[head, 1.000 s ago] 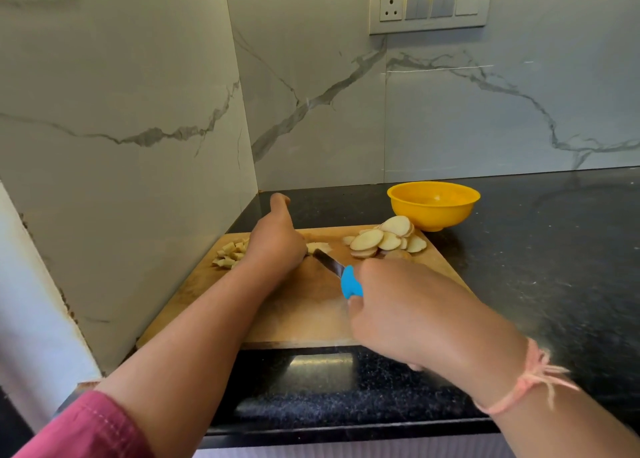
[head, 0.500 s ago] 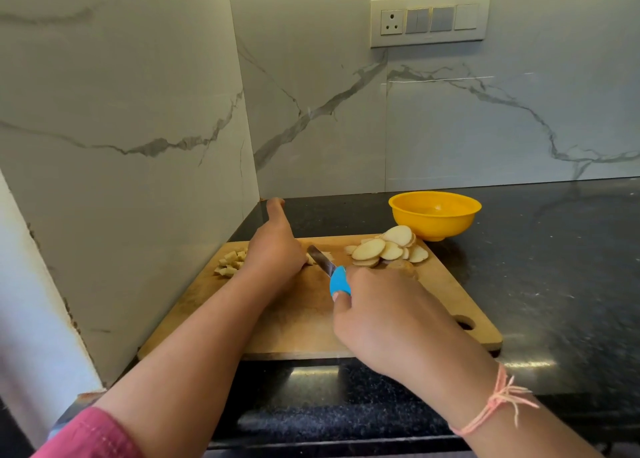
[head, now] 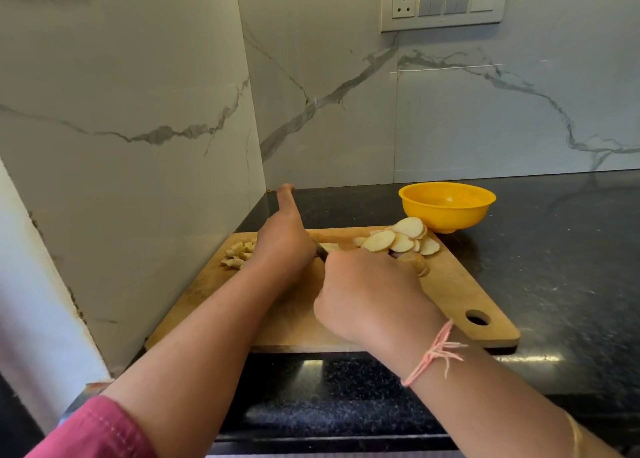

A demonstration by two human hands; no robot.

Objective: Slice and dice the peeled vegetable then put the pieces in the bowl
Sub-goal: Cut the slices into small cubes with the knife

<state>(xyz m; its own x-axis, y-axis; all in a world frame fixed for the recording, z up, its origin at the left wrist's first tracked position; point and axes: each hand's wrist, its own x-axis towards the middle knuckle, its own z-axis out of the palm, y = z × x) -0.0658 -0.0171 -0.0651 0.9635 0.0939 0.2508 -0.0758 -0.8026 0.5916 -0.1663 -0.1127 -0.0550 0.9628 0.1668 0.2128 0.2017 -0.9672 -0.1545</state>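
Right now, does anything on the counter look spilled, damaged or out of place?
Nothing stands out. The slices and diced pieces all lie on the cutting board, the yellow bowl stands upright beyond it, and the right hand grips the knife.

Open room lies along the table's (head: 561, 257) right side, from front edge to back wall. Toward the back left corner the side wall (head: 121, 167) hems in the cutting board (head: 450, 298), with a yellow bowl (head: 446, 212) behind its far right corner and slices (head: 398, 239) heaped before it. The left hand (head: 284, 246) and the right hand (head: 370, 295), gripping a knife (head: 322, 250), cross the board's middle.
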